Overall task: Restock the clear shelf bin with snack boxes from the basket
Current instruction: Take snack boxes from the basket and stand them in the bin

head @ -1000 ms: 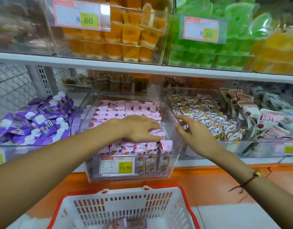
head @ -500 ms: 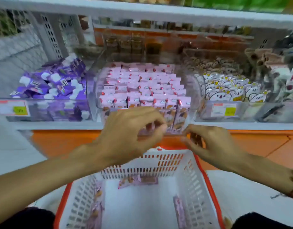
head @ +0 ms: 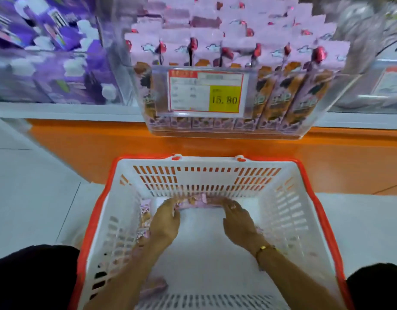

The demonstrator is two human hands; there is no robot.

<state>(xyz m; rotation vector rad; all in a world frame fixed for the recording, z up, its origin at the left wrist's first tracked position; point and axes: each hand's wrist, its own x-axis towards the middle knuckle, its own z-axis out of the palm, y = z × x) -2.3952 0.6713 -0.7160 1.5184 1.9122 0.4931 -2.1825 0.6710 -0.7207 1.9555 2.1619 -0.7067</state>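
Note:
A white basket with a red rim [head: 206,158] stands on the floor below me. Both hands are down inside it. A pink snack box [head: 198,201] lies against the basket's far wall. My left hand [head: 165,221] pinches its left end. The straight fingers of my right hand [head: 237,221] touch its right end. More pink boxes lie along the left wall [head: 145,212] and near the front [head: 153,287]. Above, the clear shelf bin [head: 226,133] holds several rows of upright pink snack boxes [head: 237,41].
A price tag reading 15.80 [head: 205,92] hangs on the bin's front. A neighbouring clear bin at left holds purple packs [head: 47,63]. An orange shelf base [head: 81,148] runs behind the basket. My dark-clothed knees [head: 31,276] flank the basket on the white tiled floor.
Both hands left the shelf bin, came down over the basket rim and reached its floor. The view tilted down from the shelves to the basket.

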